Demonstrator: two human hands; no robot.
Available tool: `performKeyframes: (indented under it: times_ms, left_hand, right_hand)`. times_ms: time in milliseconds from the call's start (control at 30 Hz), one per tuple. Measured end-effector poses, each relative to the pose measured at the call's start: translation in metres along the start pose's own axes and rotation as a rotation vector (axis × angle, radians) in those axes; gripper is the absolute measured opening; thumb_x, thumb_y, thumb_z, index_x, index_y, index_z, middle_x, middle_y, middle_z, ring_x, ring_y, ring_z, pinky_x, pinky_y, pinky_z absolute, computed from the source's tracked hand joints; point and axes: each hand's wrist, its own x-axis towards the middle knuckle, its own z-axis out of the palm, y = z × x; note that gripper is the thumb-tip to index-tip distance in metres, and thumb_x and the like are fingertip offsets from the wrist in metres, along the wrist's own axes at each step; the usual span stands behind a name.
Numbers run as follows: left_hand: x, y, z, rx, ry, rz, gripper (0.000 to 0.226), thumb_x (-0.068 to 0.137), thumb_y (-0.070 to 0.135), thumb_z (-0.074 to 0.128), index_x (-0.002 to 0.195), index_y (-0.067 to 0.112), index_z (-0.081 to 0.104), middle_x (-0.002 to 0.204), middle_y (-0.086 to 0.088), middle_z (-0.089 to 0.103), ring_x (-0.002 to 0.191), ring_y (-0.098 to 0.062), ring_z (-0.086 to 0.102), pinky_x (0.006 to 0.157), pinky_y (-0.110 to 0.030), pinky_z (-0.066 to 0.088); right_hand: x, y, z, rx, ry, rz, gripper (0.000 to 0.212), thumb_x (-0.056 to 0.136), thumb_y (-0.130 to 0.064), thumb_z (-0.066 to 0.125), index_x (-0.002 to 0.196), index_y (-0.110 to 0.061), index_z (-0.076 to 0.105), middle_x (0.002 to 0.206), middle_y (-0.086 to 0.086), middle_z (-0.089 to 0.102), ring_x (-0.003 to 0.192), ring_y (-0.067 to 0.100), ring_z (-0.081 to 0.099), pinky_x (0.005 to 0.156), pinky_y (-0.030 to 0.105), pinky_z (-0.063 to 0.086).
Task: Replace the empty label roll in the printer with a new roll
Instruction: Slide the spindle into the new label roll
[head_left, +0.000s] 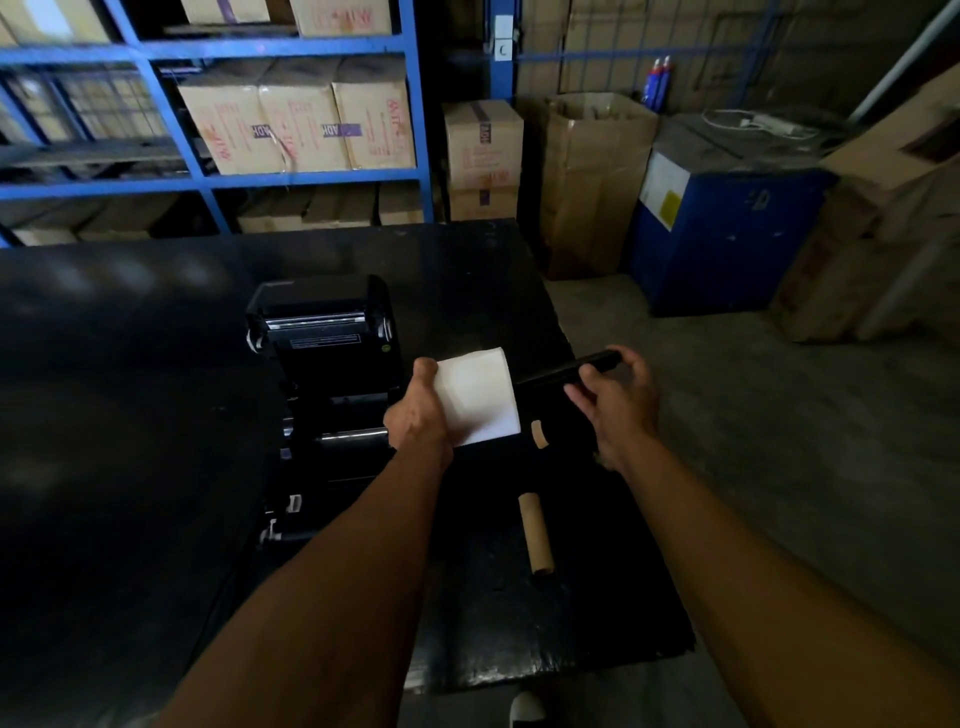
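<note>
A black label printer (324, 364) stands open on the black table (130, 415). My left hand (418, 415) grips a new white label roll (480, 397) just right of the printer. From the roll's right end a black spindle rod (571, 370) sticks out, and my right hand (615, 397) holds that rod. An empty brown cardboard core (536, 532) lies on the table below the roll. A smaller brown piece (540, 434) lies on the table below the spindle rod.
Blue shelving (208, 182) with cardboard boxes (296, 124) stands behind the table. More boxes (483, 156) and a blue machine (722, 228) stand on the floor at the right. The table's right edge runs close to my right forearm.
</note>
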Motion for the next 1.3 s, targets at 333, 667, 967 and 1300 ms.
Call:
performKeyframes:
  times_ms: [333,667,967,1300]
  left_hand:
    - [-0.001,0.006,-0.001,-0.002,-0.017,-0.023,0.073,0.039,0.059,0.07,0.093,0.013,0.056,0.091,-0.007,0.061,0.078,-0.027,0.062,0.055,-0.031,0.047]
    - [-0.003,0.007,-0.002,0.003,-0.016,-0.032,0.069,0.04,0.06,0.07,0.09,0.014,0.056,0.092,-0.007,0.061,0.078,-0.027,0.062,0.054,-0.03,0.047]
    - [-0.006,0.0,0.003,0.01,-0.048,-0.03,0.077,0.037,0.058,0.071,0.096,0.011,0.06,0.101,-0.009,0.063,0.083,-0.029,0.065,0.068,-0.041,0.058]
    - [-0.001,-0.002,0.002,0.051,-0.019,0.0,0.083,0.038,0.06,0.069,0.102,0.009,0.06,0.101,-0.011,0.065,0.083,-0.031,0.065,0.077,-0.045,0.059]
  right_hand:
    - [-0.005,-0.002,0.002,-0.012,-0.021,0.007,0.048,0.087,0.005,0.064,0.123,-0.026,0.058,0.13,0.014,0.057,0.109,0.03,0.065,0.068,0.028,0.062]
    - [-0.009,0.0,0.005,-0.053,-0.071,0.023,0.037,0.091,-0.002,0.062,0.124,-0.017,0.059,0.126,0.014,0.06,0.107,0.027,0.066,0.07,0.027,0.062]
    - [-0.008,0.03,0.012,-0.39,-0.328,-0.069,0.023,0.085,-0.002,0.069,0.08,-0.024,0.074,0.09,0.005,0.076,0.083,0.017,0.074,0.075,0.029,0.059]
    - [-0.007,0.027,0.007,-0.359,-0.382,0.027,0.013,0.092,-0.004,0.063,0.092,-0.015,0.071,0.093,0.001,0.072,0.081,0.01,0.071,0.074,0.027,0.061]
